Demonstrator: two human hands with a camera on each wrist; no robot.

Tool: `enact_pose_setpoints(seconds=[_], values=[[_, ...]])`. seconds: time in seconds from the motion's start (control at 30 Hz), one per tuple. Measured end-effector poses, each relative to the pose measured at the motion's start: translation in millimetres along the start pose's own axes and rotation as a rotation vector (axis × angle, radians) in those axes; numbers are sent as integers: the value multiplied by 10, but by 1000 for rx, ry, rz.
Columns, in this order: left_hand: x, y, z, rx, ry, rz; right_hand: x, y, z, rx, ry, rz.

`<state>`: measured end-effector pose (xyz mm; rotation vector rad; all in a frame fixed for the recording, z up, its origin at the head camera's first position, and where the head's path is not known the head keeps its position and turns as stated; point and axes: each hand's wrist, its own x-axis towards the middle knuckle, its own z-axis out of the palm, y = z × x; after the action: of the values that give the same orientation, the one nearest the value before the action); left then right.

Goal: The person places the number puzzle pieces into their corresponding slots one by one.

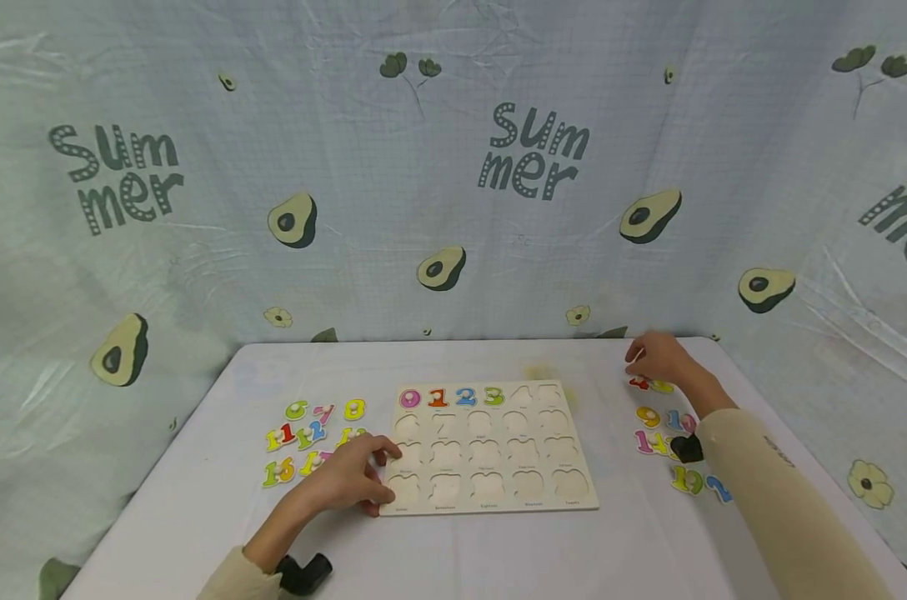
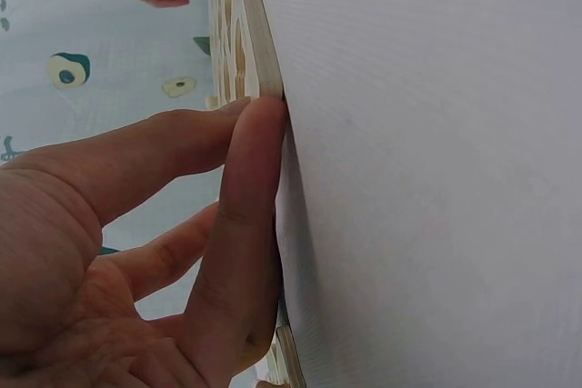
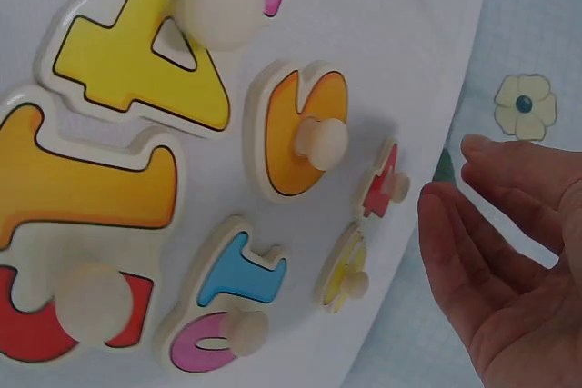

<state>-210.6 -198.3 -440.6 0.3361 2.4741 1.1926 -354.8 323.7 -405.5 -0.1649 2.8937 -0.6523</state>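
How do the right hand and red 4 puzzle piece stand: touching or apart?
Apart: the right wrist view shows a narrow gap between the right hand and red 4 puzzle piece.

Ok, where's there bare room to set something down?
The white tabletop is bare in front of the rectangular wooden number board, and between it and the colourful wooden number pieces rightward. Crowded: around those pieces, and left of the board, with similar pieces and the left hand.
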Motion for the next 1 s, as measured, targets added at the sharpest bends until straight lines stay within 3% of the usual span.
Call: enact_pose_setpoints(seconds=[0.2, 0.67, 1.0], values=[[9, 15, 8, 3, 4, 0, 10, 95, 52, -13, -12, 50], [9, 6, 14, -3, 9, -13, -44, 142, 100, -44, 15, 28], [2, 10, 10, 1, 8, -14, -52, 141, 158, 5, 16, 55]])
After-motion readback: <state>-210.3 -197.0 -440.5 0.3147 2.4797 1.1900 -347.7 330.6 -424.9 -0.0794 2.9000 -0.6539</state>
